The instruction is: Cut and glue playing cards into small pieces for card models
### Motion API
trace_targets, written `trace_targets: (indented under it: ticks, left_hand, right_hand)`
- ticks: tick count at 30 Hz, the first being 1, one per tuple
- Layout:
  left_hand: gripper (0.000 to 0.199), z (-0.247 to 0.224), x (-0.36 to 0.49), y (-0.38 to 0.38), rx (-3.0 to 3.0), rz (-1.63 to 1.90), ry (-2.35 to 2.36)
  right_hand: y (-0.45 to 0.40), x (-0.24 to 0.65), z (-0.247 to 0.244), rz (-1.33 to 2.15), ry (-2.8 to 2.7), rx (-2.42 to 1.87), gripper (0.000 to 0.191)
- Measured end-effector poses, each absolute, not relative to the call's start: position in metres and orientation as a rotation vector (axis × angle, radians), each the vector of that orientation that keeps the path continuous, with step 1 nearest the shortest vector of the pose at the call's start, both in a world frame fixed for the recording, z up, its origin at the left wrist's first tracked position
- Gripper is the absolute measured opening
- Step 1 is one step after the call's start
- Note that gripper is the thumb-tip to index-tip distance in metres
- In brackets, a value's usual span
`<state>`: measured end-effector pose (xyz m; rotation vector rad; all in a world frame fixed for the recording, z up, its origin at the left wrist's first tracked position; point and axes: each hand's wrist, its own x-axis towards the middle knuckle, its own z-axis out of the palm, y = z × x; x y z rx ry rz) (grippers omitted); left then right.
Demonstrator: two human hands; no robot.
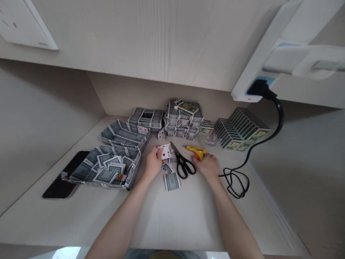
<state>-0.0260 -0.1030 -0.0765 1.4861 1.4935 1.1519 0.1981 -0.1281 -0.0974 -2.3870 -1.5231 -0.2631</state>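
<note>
At centre frame, my left hand (153, 162) pinches a playing card (165, 151) upright while my right hand (205, 166) grips a yellow glue gun (198, 152), nozzle (185, 146) angled toward the card.

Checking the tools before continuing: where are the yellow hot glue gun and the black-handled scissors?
Yellow hot glue gun (198, 152): head view, on its body.
Black-handled scissors (181, 162): head view, on the handle near the pivot.

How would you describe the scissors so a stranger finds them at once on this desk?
On the pale desk, look between the person's left hand and right hand. Black-handled scissors lie flat, loops toward the person, the only black tool beside the yellow glue gun.
</note>
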Motion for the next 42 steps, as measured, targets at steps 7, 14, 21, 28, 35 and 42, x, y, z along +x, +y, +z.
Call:
trace_targets:
  ticks: [7,14,21,28,35,42]
  left_hand:
    - [0.021,-0.083,-0.029,-0.101,1.614,1.178,1.638]
    - [0.018,-0.079,-0.027,-0.104,1.720,1.181,1.677]
    - [0.015,-0.073,-0.019,-0.117,1.715,1.148,1.605]
    - [0.021,-0.080,-0.014,-0.115,1.596,1.176,1.496]
    - [0.022,-0.082,-0.015,-0.113,1.543,1.190,1.502]
    - [0.023,-0.083,-0.013,-0.113,1.498,1.224,1.474]
  right_hand:
    - [-0.133,0.204,-0.084,0.265,-1.359,-2.040,0.039]
    - [-0.145,0.172,-0.073,0.486,-1.299,-1.715,0.046]
    - [-0.146,0.162,-0.077,0.238,-1.427,-1.904,0.038]
    - [-0.147,0.164,-0.079,0.270,-1.530,-1.928,0.030]
    - [-0.146,0.167,-0.082,0.288,-1.547,-1.947,0.026]
    - [-0.145,0.167,-0.083,0.293,-1.564,-1.951,0.024]
